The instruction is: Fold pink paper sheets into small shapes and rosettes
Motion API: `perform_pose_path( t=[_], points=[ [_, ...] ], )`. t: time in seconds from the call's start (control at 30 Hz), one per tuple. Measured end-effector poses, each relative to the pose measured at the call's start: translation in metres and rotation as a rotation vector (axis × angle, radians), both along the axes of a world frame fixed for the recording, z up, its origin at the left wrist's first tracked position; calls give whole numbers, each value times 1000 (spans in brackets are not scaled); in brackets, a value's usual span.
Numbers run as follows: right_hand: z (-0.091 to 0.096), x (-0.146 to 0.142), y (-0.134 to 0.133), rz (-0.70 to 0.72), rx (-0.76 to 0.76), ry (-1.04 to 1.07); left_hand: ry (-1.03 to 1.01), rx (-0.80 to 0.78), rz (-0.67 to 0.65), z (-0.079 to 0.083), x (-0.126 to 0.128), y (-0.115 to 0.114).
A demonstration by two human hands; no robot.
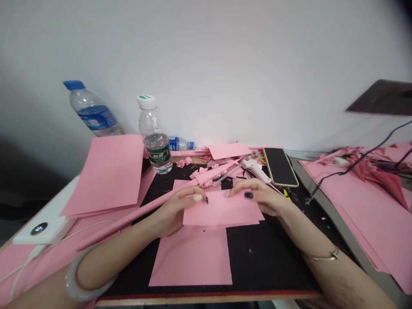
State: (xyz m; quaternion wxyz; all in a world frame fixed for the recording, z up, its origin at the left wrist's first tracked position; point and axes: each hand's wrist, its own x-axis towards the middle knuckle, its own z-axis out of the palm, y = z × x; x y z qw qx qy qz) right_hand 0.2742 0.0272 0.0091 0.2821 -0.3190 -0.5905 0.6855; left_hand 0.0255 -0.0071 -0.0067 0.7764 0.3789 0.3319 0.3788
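My left hand (175,210) and my right hand (260,195) both pinch the top edge of a folded pink paper sheet (222,211), held just above the black mat (270,253). My thumbs press on the upper edge and my fingers curl behind it. Under it a second pink sheet (193,257) lies flat on the mat. I wear a pale bangle (77,279) on the left wrist and a thin silver bracelet (322,256) on the right.
A stack of pink sheets (109,174) lies at left, with water bottles (156,137) behind. A glue gun (255,168), a phone (280,166) and pink paper scraps (209,171) sit beyond my hands. More pink paper and cables (360,171) lie right.
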Motion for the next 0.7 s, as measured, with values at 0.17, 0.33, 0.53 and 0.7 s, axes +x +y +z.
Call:
perform_pose_path(
  t=[0.17,0.33,0.53,0.7],
  points=[
    [-5,-7,1,-99,105,-95,182,192,60,-8,4,-1],
    [-8,-12,0,-174,65,-36,377,367,153,-9,2,1],
    [-8,-13,-1,-229,-46,-33,536,479,236,-7,0,3],
    [-5,-13,-5,-124,-227,-20,540,446,293,-8,0,3]
  ],
)
